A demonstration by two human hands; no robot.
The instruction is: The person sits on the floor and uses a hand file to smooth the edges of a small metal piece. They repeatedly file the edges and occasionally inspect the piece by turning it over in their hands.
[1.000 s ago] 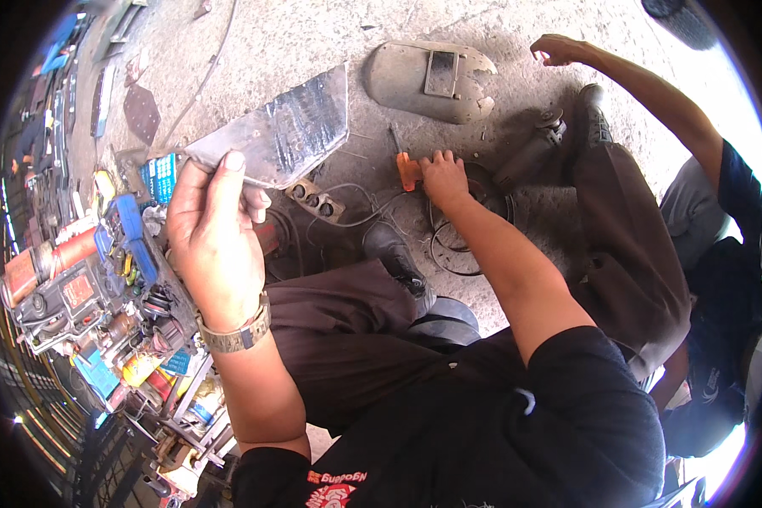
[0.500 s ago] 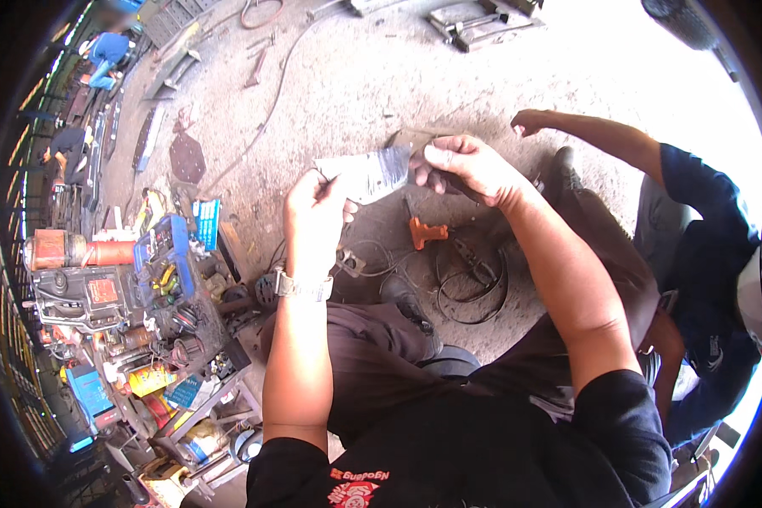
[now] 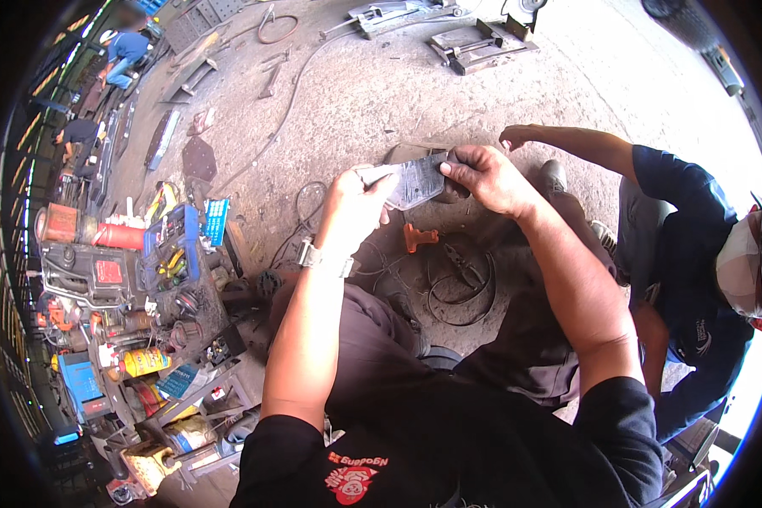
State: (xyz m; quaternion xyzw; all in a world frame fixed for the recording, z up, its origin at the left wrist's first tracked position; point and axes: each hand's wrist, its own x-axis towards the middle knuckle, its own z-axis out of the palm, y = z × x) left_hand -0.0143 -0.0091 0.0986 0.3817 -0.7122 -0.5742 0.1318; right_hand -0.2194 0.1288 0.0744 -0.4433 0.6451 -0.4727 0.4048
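Note:
A thin grey metal plate (image 3: 416, 181) with a scuffed, shiny face is held up in front of me over the floor. My left hand (image 3: 354, 208) pinches its left end, thumb on top. At the other end, my right hand (image 3: 493, 181) grips the edge between thumb and curled fingers, some of them hidden underneath. Below the plate lie an orange tool-like piece (image 3: 420, 238) and a loop of black cable (image 3: 433, 298) with a dark clamp-like tool (image 3: 464, 264) inside it.
A cluttered bench (image 3: 207, 317) with an open blue tool case (image 3: 168, 254) stands on the left. Close on the right crouches a co-worker (image 3: 694, 199), one arm reaching forward. Metal frames (image 3: 487, 42) and a long hose (image 3: 289, 110) lie farther out. More people (image 3: 127, 51) work at far left.
The plate now faces up more darkly and sits slightly right, with both hands closer together. My right hand has closed on its end. The whole view has shifted a little.

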